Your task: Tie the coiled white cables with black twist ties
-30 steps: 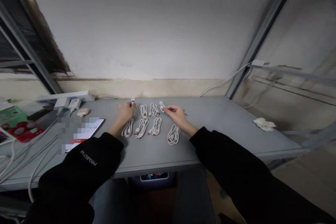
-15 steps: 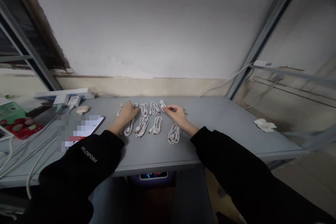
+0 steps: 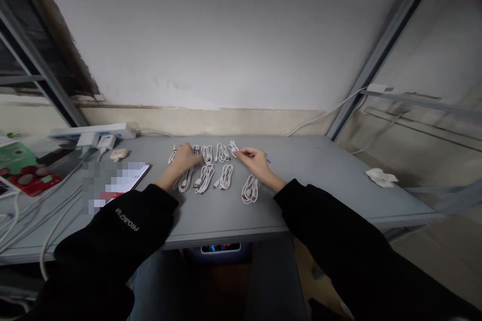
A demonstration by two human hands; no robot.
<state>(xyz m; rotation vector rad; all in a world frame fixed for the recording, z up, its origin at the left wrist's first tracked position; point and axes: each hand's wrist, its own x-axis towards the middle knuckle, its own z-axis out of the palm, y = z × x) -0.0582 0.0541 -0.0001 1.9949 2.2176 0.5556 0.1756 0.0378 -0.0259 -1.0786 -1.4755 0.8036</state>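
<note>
Coiled white USB cables lie in two rows on the grey desk (image 3: 320, 185). My left hand (image 3: 183, 160) rests over the left end of the back row, curled downward. It covers part of a coil (image 3: 172, 154) on one side and another coil (image 3: 195, 149) on the other; its fingertips are hidden. With thumb and finger pinched, my right hand (image 3: 256, 163) holds the edge of the rightmost back-row USB cable (image 3: 232, 147). Between the hands sit two more coils (image 3: 207, 153). Nearer me are several bundles, among them a coil (image 3: 204, 179) and one (image 3: 250, 189) below my right wrist.
A phone (image 3: 131, 176) lies left of my left forearm. Behind it are a power strip (image 3: 120, 130) with plugged-in chargers and a small earbud case (image 3: 119, 154). A red-green box (image 3: 26, 168) stands far left. Crumpled tissue (image 3: 381, 177) lies on the right.
Both hands stay almost where they were, the left one shifting slightly right. The cables keep their places; the whole view has moved a little.
</note>
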